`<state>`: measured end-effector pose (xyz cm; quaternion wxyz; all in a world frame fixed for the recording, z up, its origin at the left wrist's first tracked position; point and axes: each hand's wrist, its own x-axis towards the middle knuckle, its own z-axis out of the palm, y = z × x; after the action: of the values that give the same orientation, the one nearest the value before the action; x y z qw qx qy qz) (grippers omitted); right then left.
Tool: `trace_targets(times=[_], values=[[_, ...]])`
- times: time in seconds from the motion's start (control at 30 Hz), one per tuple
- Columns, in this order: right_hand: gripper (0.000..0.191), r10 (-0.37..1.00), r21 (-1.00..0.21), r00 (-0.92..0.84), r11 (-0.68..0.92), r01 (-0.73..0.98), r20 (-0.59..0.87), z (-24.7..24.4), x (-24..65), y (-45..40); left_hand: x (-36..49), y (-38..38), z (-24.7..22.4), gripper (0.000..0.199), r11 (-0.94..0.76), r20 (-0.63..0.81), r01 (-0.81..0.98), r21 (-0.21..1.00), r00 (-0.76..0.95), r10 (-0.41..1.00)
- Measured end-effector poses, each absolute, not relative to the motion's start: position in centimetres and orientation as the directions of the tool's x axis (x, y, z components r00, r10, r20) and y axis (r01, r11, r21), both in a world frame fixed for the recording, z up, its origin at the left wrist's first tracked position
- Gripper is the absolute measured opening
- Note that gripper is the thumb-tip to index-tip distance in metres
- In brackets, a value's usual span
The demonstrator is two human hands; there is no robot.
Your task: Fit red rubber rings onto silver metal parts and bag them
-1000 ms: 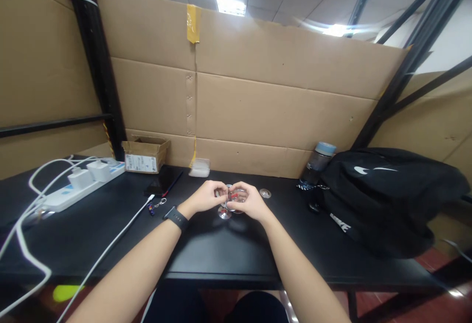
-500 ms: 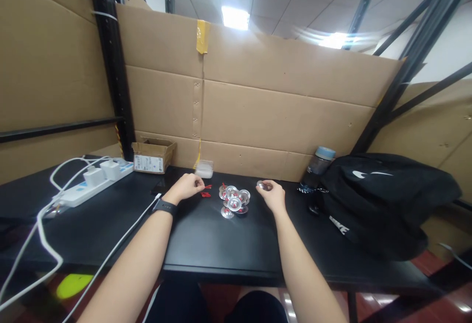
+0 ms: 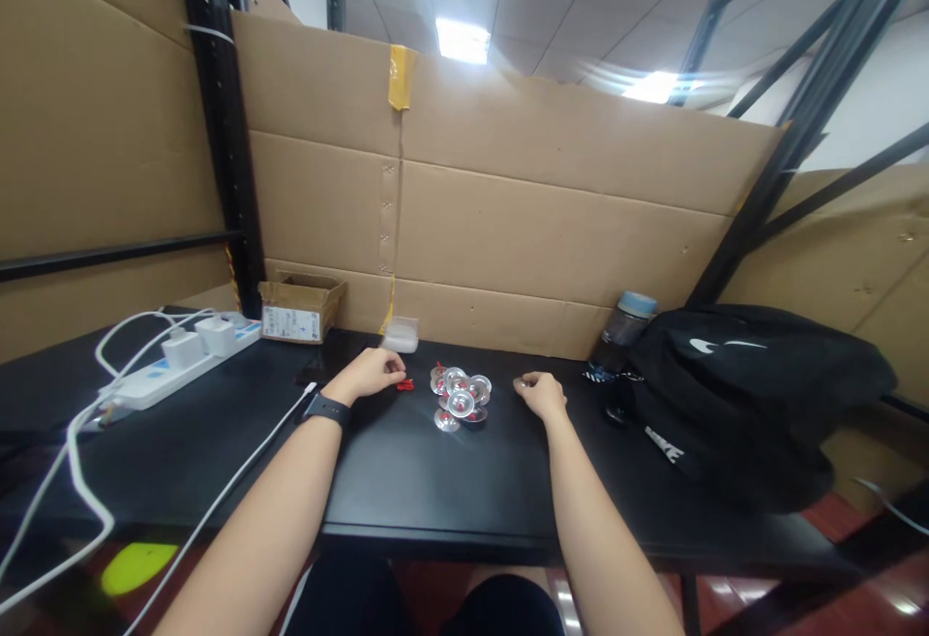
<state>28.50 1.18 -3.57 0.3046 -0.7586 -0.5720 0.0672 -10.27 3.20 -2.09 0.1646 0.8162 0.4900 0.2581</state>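
Observation:
Several small silver finger cymbals (image 3: 460, 404) with red cord at their centres lie in an overlapping pile on the black table. To the right of the pile, my right hand (image 3: 544, 394) is closed on one more cymbal (image 3: 521, 383), held low near the tabletop and mostly covered by the fingers. On the other side, my left hand (image 3: 372, 373), with a dark watch band at the wrist, has its fingers curled together; whatever they pinch is hidden. Right by those fingertips is a short bundle of red cord (image 3: 405, 385) on the table.
A clear plastic box (image 3: 401, 335) and an opened cardboard box (image 3: 301, 310) stand at the back. White cables and a power strip (image 3: 185, 365) occupy the left. A black backpack (image 3: 755, 404) and a bottle (image 3: 620, 336) are on the right. Cardboard (image 3: 508, 220) walls the rear.
My right hand has lowered the cymbal toward the table and moved slightly right. The red cord piece that stuck out from my left fingertips no longer shows; that hand has shifted a little.

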Motion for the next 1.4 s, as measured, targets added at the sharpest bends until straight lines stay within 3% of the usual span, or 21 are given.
trace_targets(times=[0.2,0.37,0.53,0.73,0.97,1.2,1.4], values=[[0.029,0.924,-0.508,0.256,-0.081,0.857,0.285,-2.9,27.8,0.6,-9.4,3.2,-2.6,0.031,-0.486,0.205,0.704,0.519,0.449,0.87],[0.03,0.895,-0.501,-0.246,0.417,0.758,0.372,-1.2,25.2,-1.3,-9.3,3.3,-2.8,0.026,-0.517,0.204,0.693,0.502,0.486,0.85],[0.039,0.827,-0.436,-0.475,0.563,0.702,0.303,-1.0,21.3,-2.8,-9.2,3.2,-2.7,0.027,-0.527,0.212,0.702,0.48,0.49,0.846],[0.023,0.801,-0.418,-0.516,0.599,0.683,0.304,-1.9,19.9,-2.9,-8.2,2.4,-1.5,0.031,-0.566,0.312,0.688,0.455,0.472,0.824],[0.011,0.725,-0.568,-0.486,0.686,0.454,0.488,-1.3,20.6,-2.6,-4.3,0.2,-0.6,0.025,-0.706,0.489,0.458,0.54,0.512,0.706],[0.023,0.74,-0.709,-0.437,0.651,0.272,0.512,-0.4,20.7,-2.9,-1.9,-0.1,-1.6,0.031,-0.594,0.367,0.207,0.777,0.617,0.696],[0.026,0.751,-0.743,-0.44,0.626,0.236,0.492,-0.6,20.5,-2.8,-1.7,-0.4,-1.8,0.033,-0.526,0.325,0.118,0.842,0.668,0.67]])
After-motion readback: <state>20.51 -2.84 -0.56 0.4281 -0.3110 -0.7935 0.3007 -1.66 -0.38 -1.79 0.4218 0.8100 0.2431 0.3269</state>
